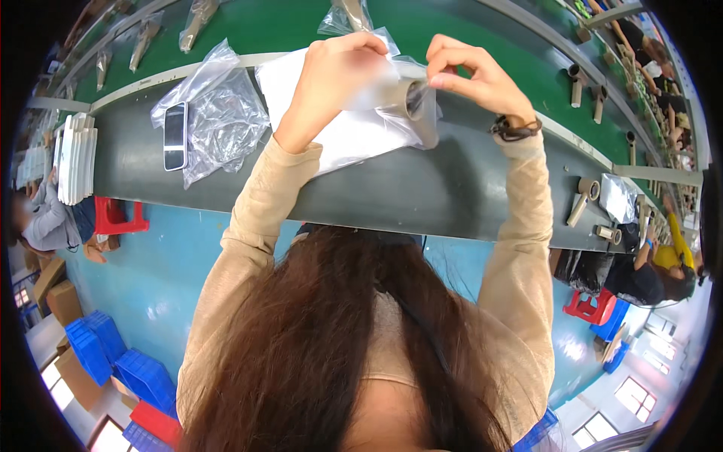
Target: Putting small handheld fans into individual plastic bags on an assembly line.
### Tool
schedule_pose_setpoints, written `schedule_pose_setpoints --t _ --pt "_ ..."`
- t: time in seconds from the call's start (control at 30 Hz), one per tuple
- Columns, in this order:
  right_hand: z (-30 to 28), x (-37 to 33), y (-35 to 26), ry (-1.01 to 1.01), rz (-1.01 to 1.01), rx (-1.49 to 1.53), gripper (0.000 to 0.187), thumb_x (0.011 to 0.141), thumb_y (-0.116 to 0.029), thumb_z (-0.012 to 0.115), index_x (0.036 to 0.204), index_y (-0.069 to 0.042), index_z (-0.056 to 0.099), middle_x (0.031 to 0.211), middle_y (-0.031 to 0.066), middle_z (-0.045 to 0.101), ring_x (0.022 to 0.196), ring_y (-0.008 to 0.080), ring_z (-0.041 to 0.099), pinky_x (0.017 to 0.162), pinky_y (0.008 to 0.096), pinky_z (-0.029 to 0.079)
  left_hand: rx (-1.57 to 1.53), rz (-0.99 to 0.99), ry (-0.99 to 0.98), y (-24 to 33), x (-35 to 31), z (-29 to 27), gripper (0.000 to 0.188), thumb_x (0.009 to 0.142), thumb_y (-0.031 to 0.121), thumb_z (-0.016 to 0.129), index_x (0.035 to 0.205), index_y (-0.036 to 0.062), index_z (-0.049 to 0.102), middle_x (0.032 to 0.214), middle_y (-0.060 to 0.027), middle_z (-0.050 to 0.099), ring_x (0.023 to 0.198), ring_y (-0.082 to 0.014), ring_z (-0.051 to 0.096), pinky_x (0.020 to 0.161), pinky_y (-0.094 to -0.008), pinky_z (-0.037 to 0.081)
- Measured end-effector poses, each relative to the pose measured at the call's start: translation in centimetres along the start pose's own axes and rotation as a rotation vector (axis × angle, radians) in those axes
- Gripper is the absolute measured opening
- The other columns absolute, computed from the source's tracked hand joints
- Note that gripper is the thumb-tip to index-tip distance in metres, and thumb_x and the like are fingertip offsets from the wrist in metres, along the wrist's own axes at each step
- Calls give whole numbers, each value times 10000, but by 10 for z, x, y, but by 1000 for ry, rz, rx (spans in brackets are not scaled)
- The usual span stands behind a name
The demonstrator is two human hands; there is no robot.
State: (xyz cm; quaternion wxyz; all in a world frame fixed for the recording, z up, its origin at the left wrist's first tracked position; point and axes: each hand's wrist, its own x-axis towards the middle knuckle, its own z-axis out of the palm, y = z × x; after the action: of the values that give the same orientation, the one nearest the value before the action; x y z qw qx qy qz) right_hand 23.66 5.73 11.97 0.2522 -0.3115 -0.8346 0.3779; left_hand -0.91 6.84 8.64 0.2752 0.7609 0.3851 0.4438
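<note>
My left hand (335, 79) grips a clear plastic bag (380, 94) that wraps a beige tube-shaped part (422, 109). My right hand (471, 71) pinches the edge of the bag's mouth just above the open end of the part. Both hands hold this above the grey table ledge (422, 188). A sheet or stack of white bags (354, 139) lies under them. Long brown hair hides the lower middle of the view.
A phone (175, 135) lies on crumpled clear bags (218, 120) to the left. A green conveyor belt (467, 38) carries bagged parts behind. Loose beige parts (584, 200) lie right. Other people work at both sides. Blue crates (113, 358) and red stools (117, 217) stand on the floor.
</note>
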Motion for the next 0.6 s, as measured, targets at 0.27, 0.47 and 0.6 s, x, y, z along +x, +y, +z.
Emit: schedule_pose_setpoints --t 0.27,0.47,0.6 --pt "23 5 44 1003 128 -282 160 1009 -148 467 1022 2 520 875 56 641 812 127 646 729 289 531 -43 -29 90 -11 -11 17 242 806 134 707 1006 25 626 908 -87 642 820 -202 636 720 -306 505" --pt "-62 22 117 1144 252 -845 185 968 -186 461 964 -20 541 856 220 638 782 462 590 659 514 463 232 202 -462 -19 -78 53 277 703 169 754 895 68 581 887 -97 565 842 -288 552 746 -401 462" --pt "-88 21 196 1019 356 -1079 213 1003 -256 419 1028 -70 518 794 188 663 723 387 660 631 495 507 349 167 -457 -22 -86 56 227 704 141 727 855 48 585 865 -105 543 830 -309 534 739 -401 467"
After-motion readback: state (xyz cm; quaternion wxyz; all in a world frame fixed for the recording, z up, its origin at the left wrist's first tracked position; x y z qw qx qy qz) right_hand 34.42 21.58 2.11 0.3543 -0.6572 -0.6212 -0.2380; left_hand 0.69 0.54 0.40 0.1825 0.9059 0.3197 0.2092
